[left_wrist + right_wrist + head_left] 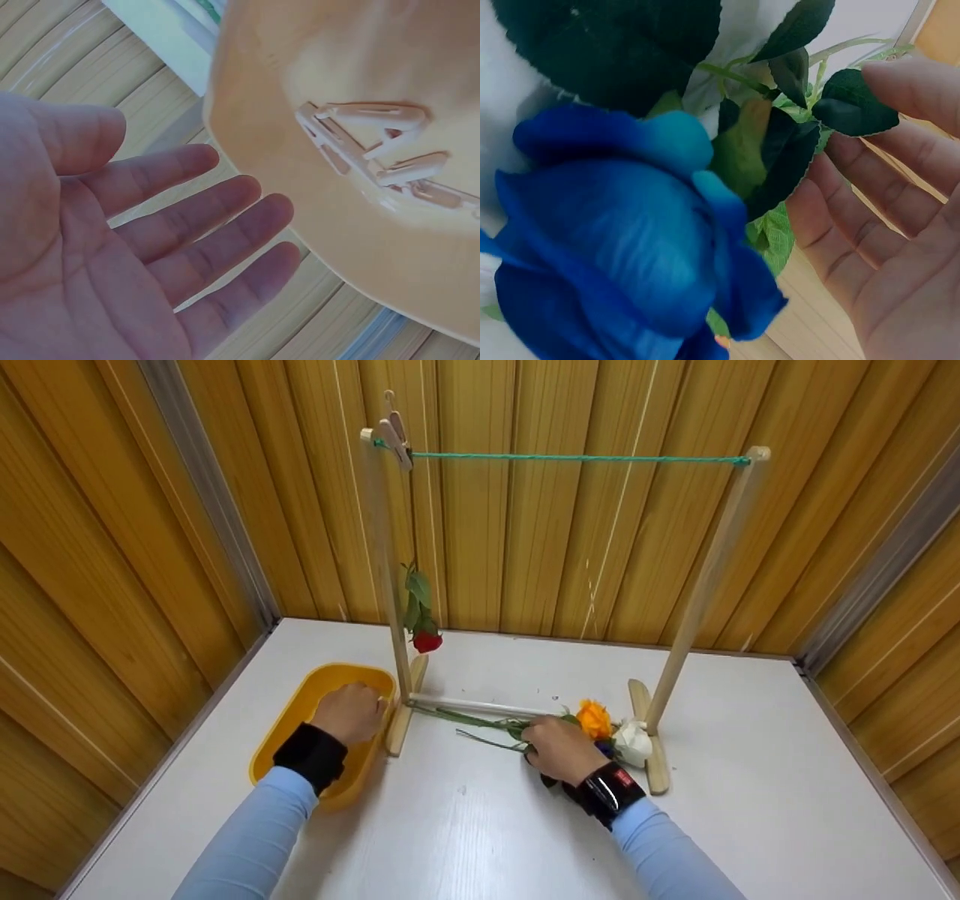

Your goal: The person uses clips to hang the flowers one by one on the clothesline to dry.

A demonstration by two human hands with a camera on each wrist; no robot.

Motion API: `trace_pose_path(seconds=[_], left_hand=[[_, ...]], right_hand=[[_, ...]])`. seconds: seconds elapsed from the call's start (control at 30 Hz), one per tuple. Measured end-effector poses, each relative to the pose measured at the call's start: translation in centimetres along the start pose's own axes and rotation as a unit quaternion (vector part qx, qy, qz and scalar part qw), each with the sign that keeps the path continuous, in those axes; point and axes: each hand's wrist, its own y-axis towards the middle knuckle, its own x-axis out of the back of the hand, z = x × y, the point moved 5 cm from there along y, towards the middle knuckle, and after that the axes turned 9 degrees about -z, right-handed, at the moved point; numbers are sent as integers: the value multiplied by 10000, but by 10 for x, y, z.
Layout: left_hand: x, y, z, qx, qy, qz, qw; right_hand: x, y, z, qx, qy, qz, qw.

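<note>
My left hand (349,712) hovers over a yellow tray (279,733). In the left wrist view that hand (150,247) is open with straight fingers, and several wooden clothespins (375,150) lie in the tray (315,52). My right hand (559,750) rests over the stems (480,721) of flowers lying on the table: an orange flower (594,718), a white flower (634,741) and a blue rose (606,748). The right wrist view shows the blue rose (630,247) close up, with the right hand (900,225) open beside its leaves (780,157) and gripping nothing.
A wooden drying rack (697,592) stands on the white table (465,840) with a green string (577,457) between its posts. A clothespin (395,435) at the string's left end holds a red rose (427,641) hanging upside down. Wood-panelled walls close in three sides.
</note>
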Motion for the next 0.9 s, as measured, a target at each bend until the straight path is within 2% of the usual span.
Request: trace_pose_path(seconds=[0.13, 0.33, 0.53, 0.77, 0.9], left_hand=[[-3, 2, 4, 34, 65, 76, 9999], [-6, 1, 7, -106, 361, 62, 9993], [-12, 3, 9, 57, 513, 498, 9974], [-20, 7, 15, 167, 451, 674, 9966], [-26, 9, 19, 203, 346, 678, 9969]], right_hand=[[-1, 2, 2, 5, -9, 11, 10000], [-3, 11, 7, -84, 19, 113, 9999], [-4, 32, 23, 21, 79, 236, 9997], [-7, 61, 50, 324, 280, 165, 9989], [-13, 73, 60, 233, 661, 133, 9975]])
